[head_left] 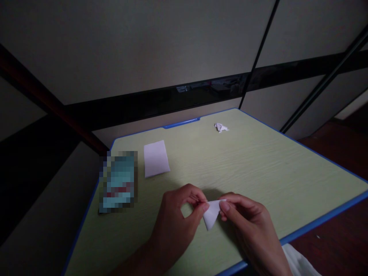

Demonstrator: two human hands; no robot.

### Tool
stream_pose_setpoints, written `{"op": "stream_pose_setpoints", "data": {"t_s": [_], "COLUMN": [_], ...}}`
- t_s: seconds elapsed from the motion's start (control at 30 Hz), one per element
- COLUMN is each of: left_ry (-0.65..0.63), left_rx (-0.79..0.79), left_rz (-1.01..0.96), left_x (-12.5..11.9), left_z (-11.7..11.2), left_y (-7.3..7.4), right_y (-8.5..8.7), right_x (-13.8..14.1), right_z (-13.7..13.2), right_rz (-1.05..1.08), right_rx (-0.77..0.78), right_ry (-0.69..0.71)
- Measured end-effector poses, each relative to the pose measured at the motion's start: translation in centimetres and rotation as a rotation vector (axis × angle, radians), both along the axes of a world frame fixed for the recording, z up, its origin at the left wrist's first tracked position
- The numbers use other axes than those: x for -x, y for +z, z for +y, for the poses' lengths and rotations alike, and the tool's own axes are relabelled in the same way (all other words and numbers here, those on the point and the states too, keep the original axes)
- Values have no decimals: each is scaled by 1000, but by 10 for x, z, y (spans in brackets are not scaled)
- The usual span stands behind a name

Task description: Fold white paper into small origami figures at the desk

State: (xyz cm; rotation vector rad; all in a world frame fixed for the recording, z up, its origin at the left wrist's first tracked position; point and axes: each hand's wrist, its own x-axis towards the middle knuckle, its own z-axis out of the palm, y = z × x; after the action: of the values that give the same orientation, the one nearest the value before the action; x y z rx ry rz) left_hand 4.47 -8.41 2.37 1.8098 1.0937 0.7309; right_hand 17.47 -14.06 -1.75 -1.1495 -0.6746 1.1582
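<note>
Near the front of the table, a small folded piece of white paper (212, 214) is held between both hands, its narrow end pointing down toward me. My left hand (179, 216) pinches its upper left corner between thumb and fingers. At the upper right corner, my right hand (248, 218) grips it with the thumb on top and the fingers curled behind. The paper's far side and some fingertips are hidden.
The pale green table (258, 165) has a blue edge. White paper sheets (156, 158) lie at left, beside a blurred-out phone-like object (119, 182). A folded white paper figure (220, 127) sits at the back. Behind stands a panelled cabinet (161, 50).
</note>
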Motion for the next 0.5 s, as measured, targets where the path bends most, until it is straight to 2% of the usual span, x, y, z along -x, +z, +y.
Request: {"op": "stream_pose_setpoints", "data": {"t_s": [0.13, 0.37, 0.5], "left_ry": [-9, -66, -74], "left_rx": [77, 387, 415], "left_rz": [-45, -122, -150], "left_x": [-2, -4, -3], "left_z": [0, 2, 4], "left_y": [-1, -9, -10], "right_y": [0, -3, -3], "right_x": [-1, -1, -1], "right_z": [0, -3, -4], "right_rz": [-20, -83, -105], "right_rx": [5, -46, -55], "right_ry": [10, -13, -40]}}
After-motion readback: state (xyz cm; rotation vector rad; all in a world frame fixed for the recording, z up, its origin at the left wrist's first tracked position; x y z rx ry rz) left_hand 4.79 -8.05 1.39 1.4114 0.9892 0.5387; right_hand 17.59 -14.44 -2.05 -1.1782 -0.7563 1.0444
